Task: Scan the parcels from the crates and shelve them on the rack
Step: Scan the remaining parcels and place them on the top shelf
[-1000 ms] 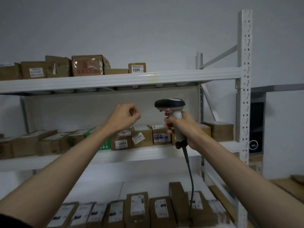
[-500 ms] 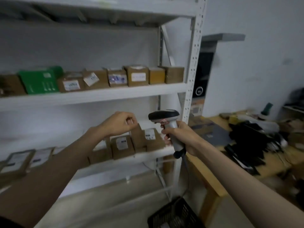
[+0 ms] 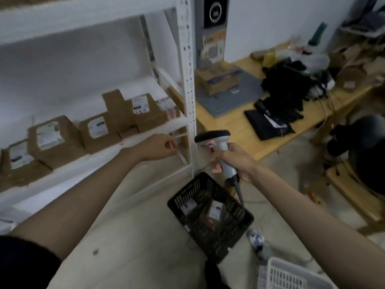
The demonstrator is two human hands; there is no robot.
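My right hand (image 3: 235, 161) grips the grey handle of a barcode scanner (image 3: 216, 146), whose dark head points left and whose cable hangs down. My left hand (image 3: 158, 148) hovers beside it with loosely curled fingers and holds nothing. Below both, a black mesh crate (image 3: 227, 234) stands on the floor with two labelled brown parcels (image 3: 214, 210) inside. Several labelled brown parcels (image 3: 52, 138) sit in a row on the low shelf of the white rack (image 3: 187, 65) to the left.
A white mesh crate (image 3: 291, 276) pokes in at the bottom right. A wooden table (image 3: 243, 126) right of the rack carries a cardboard box, black bags and clutter. A dark chair (image 3: 366, 151) stands at the far right. Bare floor lies between rack and crates.
The view has swung down and right, from the upper shelves to the lowest shelf and the floor. The black crate came into sight. Both hands kept their pose, the scanner still gripped.
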